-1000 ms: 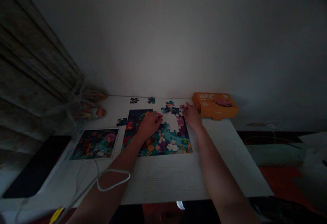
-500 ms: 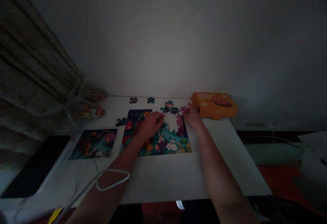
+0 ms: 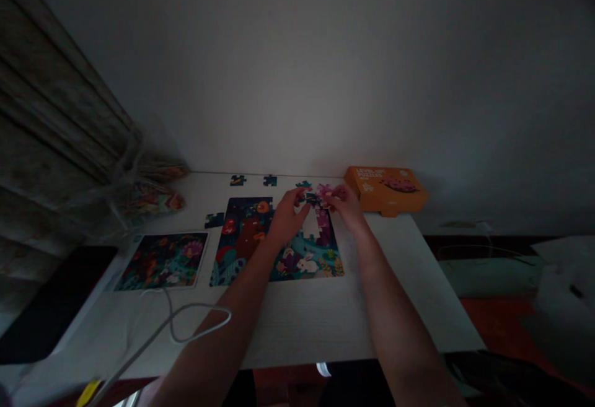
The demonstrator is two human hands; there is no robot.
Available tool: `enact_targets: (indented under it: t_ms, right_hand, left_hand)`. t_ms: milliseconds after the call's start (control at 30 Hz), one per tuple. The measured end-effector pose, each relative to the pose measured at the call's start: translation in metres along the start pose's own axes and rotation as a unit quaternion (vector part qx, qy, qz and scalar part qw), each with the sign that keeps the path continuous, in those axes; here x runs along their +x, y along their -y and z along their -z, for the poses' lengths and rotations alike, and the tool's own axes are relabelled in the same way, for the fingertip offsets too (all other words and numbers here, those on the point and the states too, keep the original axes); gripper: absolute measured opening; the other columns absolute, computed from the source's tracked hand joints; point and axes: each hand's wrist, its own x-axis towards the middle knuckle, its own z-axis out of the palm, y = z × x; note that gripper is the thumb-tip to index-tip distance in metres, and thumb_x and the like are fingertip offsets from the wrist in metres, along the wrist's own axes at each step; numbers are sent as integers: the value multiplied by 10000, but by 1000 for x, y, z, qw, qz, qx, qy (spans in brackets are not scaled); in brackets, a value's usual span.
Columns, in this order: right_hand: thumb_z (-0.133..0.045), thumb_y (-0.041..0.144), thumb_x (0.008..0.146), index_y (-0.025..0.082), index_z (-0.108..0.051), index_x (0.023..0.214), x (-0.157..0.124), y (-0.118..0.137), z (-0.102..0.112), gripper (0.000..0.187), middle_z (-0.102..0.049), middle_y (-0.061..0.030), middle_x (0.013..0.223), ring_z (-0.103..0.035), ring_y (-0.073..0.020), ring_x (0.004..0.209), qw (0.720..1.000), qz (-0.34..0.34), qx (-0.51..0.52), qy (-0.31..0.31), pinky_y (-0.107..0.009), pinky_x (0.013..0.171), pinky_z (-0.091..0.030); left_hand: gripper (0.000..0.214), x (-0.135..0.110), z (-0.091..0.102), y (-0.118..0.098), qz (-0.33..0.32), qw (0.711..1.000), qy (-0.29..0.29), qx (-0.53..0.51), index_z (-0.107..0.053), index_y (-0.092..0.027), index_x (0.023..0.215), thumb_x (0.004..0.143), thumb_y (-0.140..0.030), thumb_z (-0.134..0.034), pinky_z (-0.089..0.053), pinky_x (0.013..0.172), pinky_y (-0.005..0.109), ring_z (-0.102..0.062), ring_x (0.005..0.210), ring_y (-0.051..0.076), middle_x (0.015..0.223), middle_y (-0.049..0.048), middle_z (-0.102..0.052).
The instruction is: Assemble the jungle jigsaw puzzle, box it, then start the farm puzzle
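The right hand (image 3: 346, 204) pinches a pink jigsaw piece (image 3: 325, 190) between its fingers, close above the part-built puzzle (image 3: 246, 236) on the white surface (image 3: 288, 326); the left hand (image 3: 287, 220) reaches in beside it, fingers curled; whether they grip anything cannot be told.

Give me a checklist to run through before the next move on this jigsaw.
1. Right hand has the pink piece: cannot tell, the fingers overlap it.
2. Left hand free of pieces: cannot tell, its fingers are among dark pieces.
3. Gap in the puzzle uncovered: ok, the white shows between the hands.
4. Picture card in sight: ok, nothing covers it.
5. Loose pieces away from the hands: ok.
6. Cable off the left arm: not ok, its loop lies against it.
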Motion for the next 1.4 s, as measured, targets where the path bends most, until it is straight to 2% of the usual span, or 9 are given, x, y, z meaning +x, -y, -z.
enact_targets:
  t_ms: [233,367,433,600,733,833,933,1067,1400]
  right_hand:
    - [-872,540,630,279,-529,958,-15,8,-14,542,-718,37,801,-702,-189,666,985,-40,55,160,-277,577,-525]
    - [-594,628,914,261,-647,1045,-10,2,-11,393,-764,-28,844,-727,-222,824,989,48,-101,98,-335,746,-556]
    - [-457,560,1011,251,-713,1014,-7,-2,-9,402,-786,-69,933,-730,-241,939,966,91,-226,83,-369,866,-543]
    - [-379,374,1069,271,-764,1138,-7,-13,-11,404,-732,-77,1310,-607,-270,1311,890,133,-413,137,-555,1185,-330]
    - [-368,319,1075,283,-689,1318,-6,-18,-10,405,-591,-73,1515,-459,-302,1466,887,111,-437,100,-717,1215,-148]
    - [-484,249,1018,251,-704,1302,-2,-18,-2,359,-646,-104,1439,-547,-279,1377,900,126,-412,74,-575,1194,-334]
    - [-635,211,923,215,-745,1233,2,-17,11,329,-732,-114,1207,-685,-235,1086,914,116,-380,80,-380,982,-525]
    - [-758,242,852,215,-790,1120,1,-18,23,272,-733,-84,1042,-674,-186,852,919,77,-365,126,-307,805,-538]
    - [-811,212,801,247,-815,1041,-1,-13,23,243,-717,-65,999,-673,-206,886,927,74,-334,156,-323,846,-521]
  left_hand:
    - [371,0,-15,7,63,988,28,-135,-671,-211,1267,896,-220,-665,-567,807,290,-705,895,173,1090,56,-766]
    - [304,7,-5,9,125,986,-8,-112,-729,-173,1171,887,-265,-673,-549,726,260,-682,785,160,908,33,-767]
    - [290,9,4,10,142,987,-7,-74,-754,-176,1149,896,-287,-664,-538,693,257,-663,717,157,804,17,-742]
    - [304,8,15,12,148,988,54,-4,-768,-173,1147,860,-203,-673,-510,653,263,-649,656,161,749,18,-718]
    - [332,6,12,12,138,986,88,16,-747,-177,1181,856,-218,-694,-500,638,257,-651,659,164,753,11,-711]
    - [301,4,8,10,128,986,108,19,-751,-187,1161,869,-223,-688,-533,702,265,-680,721,173,792,14,-731]
    - [313,2,4,9,119,984,131,25,-753,-187,1181,879,-197,-673,-560,802,286,-706,780,183,836,30,-755]
    - [383,-1,-3,12,104,984,137,35,-733,-193,1242,870,-141,-655,-575,891,332,-727,879,206,961,62,-779]
    - [322,-7,-12,14,-34,972,148,181,-759,-208,1187,947,-135,-557,-433,1138,465,-612,1271,269,1338,127,-683]
